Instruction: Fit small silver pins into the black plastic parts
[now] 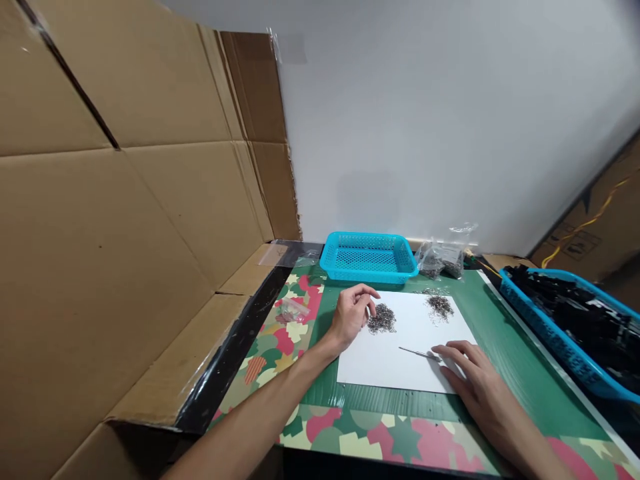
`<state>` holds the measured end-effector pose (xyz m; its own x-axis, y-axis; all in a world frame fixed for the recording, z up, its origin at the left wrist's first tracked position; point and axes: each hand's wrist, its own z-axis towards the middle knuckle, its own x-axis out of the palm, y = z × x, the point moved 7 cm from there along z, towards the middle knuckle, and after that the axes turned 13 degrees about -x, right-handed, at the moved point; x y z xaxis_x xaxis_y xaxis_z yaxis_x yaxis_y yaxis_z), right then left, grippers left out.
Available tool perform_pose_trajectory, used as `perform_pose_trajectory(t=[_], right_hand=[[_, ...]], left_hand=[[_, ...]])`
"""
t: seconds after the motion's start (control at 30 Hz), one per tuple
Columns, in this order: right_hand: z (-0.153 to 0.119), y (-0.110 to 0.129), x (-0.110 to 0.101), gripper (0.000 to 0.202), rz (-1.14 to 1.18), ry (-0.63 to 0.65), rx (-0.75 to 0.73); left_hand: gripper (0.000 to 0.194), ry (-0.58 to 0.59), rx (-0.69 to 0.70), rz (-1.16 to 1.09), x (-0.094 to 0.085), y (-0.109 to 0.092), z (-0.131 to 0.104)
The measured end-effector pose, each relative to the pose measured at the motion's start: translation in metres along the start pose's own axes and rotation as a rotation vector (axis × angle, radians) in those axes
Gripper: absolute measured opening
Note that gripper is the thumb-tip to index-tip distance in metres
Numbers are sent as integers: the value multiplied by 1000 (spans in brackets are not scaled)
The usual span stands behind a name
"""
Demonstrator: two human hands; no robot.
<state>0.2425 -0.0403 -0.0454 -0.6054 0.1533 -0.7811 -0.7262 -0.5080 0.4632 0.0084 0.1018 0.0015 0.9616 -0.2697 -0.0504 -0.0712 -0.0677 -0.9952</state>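
Observation:
My left hand (353,313) hovers at the left edge of a dark pile of tiny metal pieces (383,319), its fingers loosely bent and apart, with nothing visible between them. Whether a fingertip touches the pile is hard to tell. A slim metal tool (416,351) slants across the white sheet (375,363), its thin end pointing left. The other end lies between the fingertips and thumb of my right hand (473,373). Farther back on the sheet is a second pile of small metal pieces (440,307), some scattered around it.
An empty blue basket (370,275) stands against the wall, with clear bags of small parts (443,260) beside it. Another blue basket (560,330) full of black items is on the right. A small plastic bag (292,310) lies left; cardboard (165,220) walls that side.

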Motion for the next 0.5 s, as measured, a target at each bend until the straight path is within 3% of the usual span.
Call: perform_pose_trajectory(t=[0.13, 0.3, 0.4, 0.5], right_hand=[[-2, 2, -11, 25, -41, -85, -23], [1, 32, -41, 15, -53, -325, -160], [-10, 47, -66, 16, -101, -523, -162], [-29, 50, -85, 25, -29, -593, -90]], left_hand=[[25, -11, 9, -21, -1, -1, -1], [22, -15, 111, 10, 1, -9, -5], [20, -57, 234, -3, -4, -40, -16], [28, -219, 447, -151, -28, -96, -55]])
